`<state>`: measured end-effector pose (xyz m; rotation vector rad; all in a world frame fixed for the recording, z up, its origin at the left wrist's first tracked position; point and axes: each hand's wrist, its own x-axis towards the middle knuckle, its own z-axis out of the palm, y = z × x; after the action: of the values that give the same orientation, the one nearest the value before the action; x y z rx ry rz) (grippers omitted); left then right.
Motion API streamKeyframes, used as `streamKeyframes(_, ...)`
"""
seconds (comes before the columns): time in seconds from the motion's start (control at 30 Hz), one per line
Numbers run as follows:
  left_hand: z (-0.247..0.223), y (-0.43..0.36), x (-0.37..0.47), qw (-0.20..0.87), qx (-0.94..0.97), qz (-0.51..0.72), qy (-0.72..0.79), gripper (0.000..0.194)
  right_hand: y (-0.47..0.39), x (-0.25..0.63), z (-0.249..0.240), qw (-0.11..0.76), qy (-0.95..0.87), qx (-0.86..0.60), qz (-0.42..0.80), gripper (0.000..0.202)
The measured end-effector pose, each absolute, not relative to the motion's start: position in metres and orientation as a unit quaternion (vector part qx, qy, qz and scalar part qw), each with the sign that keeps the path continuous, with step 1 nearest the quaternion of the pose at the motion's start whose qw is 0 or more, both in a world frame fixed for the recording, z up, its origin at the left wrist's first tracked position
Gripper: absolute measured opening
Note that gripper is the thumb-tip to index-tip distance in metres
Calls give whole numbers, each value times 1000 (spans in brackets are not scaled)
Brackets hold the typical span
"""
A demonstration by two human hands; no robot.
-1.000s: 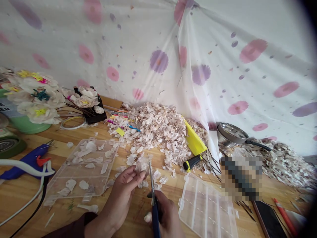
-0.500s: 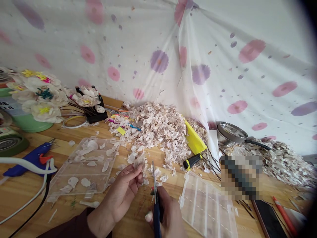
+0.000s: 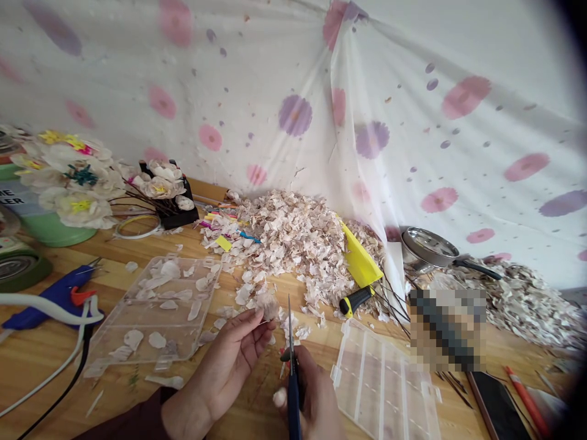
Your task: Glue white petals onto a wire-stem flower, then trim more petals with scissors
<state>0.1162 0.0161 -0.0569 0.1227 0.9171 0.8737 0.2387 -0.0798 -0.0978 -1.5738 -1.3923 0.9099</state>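
Note:
A thin pale petal (image 3: 269, 307) is pinched between the thumb and fingers of my left hand (image 3: 229, 357). My right hand (image 3: 316, 391) grips dark blue scissors (image 3: 294, 373), whose blades point up and away, just right of the petal and apart from it. The blades look nearly closed. Behind both hands rises a large heap of pale, dry petals (image 3: 293, 229). Several loose petals lie on the wooden table (image 3: 257, 409) and in the clear tray (image 3: 183, 318) at the left.
Another clear compartment box (image 3: 385, 379) lies right of my hands. A blue glue gun (image 3: 55, 299) with cables is far left, below white flowers (image 3: 82, 177). A yellow-and-black handle (image 3: 356, 300), a pan (image 3: 431, 244) and a phone (image 3: 498, 403) are at the right.
My left hand has moved slightly right with the petal, which now shows more fully above the fingertips. The scissors have shifted a little to the right.

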Motion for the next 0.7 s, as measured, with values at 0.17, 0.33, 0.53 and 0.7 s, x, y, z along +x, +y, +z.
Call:
streamKeyframes(0.17, -55, 16, 116, 800, 58, 425, 418, 22, -81, 239, -99, 366, -568, -648, 351, 49)
streamKeyframes(0.33, -57, 15, 115, 814, 88, 423, 389, 19, -83, 242, -104, 307, -632, -671, 235, 51)
streamKeyframes(0.53, -59, 11, 114, 823, 124, 429, 352, 14, -80, 241, -111, 346, -614, -661, 259, 67)
streamKeyframes(0.7, -57, 7, 116, 822, 165, 433, 331, 22, -84, 235, -104, 417, -580, -601, 359, 70)
